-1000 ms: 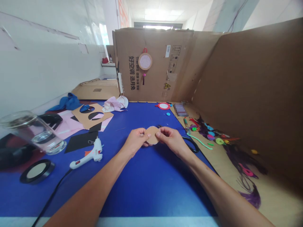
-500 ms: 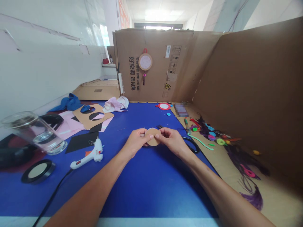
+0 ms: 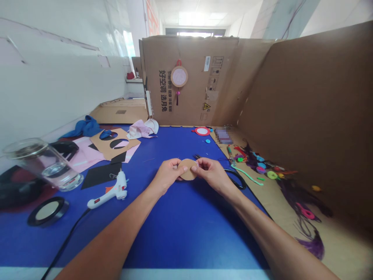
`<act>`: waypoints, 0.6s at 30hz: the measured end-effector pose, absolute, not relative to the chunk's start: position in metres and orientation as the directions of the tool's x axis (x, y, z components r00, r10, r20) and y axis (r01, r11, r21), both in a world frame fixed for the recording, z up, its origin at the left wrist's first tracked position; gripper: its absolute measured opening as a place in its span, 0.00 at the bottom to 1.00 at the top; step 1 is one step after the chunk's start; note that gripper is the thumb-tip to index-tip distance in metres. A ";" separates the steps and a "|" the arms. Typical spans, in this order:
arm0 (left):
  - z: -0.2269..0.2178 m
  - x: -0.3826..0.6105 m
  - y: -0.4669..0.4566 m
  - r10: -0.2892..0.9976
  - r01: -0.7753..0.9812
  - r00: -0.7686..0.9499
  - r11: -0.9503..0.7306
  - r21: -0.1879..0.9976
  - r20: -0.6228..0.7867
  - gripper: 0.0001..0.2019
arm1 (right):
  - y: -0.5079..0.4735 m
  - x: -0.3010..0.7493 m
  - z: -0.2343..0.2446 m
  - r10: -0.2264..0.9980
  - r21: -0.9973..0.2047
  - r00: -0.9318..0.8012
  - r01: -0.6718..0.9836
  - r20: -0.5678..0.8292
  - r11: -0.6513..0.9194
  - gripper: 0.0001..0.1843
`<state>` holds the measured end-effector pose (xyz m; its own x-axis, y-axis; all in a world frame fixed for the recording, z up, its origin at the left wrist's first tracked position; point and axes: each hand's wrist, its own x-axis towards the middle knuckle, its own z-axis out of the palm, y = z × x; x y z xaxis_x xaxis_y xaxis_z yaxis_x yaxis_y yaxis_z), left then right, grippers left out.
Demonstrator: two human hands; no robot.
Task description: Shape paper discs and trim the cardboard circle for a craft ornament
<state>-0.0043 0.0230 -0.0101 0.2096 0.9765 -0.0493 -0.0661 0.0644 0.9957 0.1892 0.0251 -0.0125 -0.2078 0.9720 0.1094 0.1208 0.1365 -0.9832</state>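
A round cardboard disc (image 3: 188, 170) is held between both hands over the blue table (image 3: 175, 229). My left hand (image 3: 169, 175) grips its left side, thumb on top and fingers curled beneath. On the opposite edge, my right hand (image 3: 211, 173) pinches the disc between thumb and fingers. What lies under the disc is hidden. Scissors (image 3: 236, 179) with black handles lie by my right hand, partly covered by it. To the left of my left forearm rests a white hot glue gun (image 3: 109, 192) on its side.
On the left are a glass of water (image 3: 55, 171), a tape roll (image 3: 48, 211), black sheets (image 3: 100, 175) and cardboard with round holes (image 3: 113, 144). Purple tassels (image 3: 300, 196) and coloured craft bits line the right. Tall cardboard panels (image 3: 227, 77) stand behind and right; a round ornament (image 3: 179, 76) hangs there.
The right thumb has shifted very slightly on the disc's edge. Otherwise both hands keep the same hold and the table looks the same.
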 end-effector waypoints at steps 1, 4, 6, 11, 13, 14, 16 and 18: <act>-0.009 -0.004 0.022 0.974 -0.066 0.222 0.071 0.995 -0.055 0.18 | 0.025 0.190 -0.012 0.971 -0.982 -0.212 0.125 0.110 0.139 0.24; -0.008 -0.005 0.021 0.968 -0.065 0.239 0.091 0.994 -0.073 0.19 | 0.024 0.190 -0.011 0.966 -0.979 -0.235 0.146 0.107 0.144 0.24; -0.009 -0.006 0.022 0.968 -0.061 0.240 0.091 0.994 -0.073 0.20 | 0.023 0.190 -0.010 0.963 -0.976 -0.249 0.156 0.108 0.150 0.23; -0.013 -0.006 0.024 0.980 -0.045 0.195 0.049 0.998 -0.039 0.18 | 0.021 0.189 -0.007 0.962 -0.976 -0.252 0.156 0.108 0.150 0.24; -0.014 -0.006 0.025 0.987 -0.035 0.160 0.033 0.999 -0.026 0.17 | 0.021 0.188 -0.006 0.962 -0.978 -0.255 0.149 0.102 0.144 0.24; -0.014 -0.005 0.025 0.988 -0.033 0.152 0.029 0.999 -0.024 0.17 | 0.020 0.188 -0.006 0.961 -0.979 -0.258 0.147 0.100 0.141 0.24; -0.014 -0.005 0.026 0.989 -0.029 0.148 0.021 0.999 -0.016 0.16 | 0.020 0.188 -0.006 0.960 -0.979 -0.264 0.148 0.098 0.140 0.24; -0.014 -0.004 0.026 0.989 -0.023 0.145 0.008 1.000 -0.004 0.16 | 0.021 0.188 -0.007 0.960 -0.976 -0.259 0.160 0.102 0.147 0.23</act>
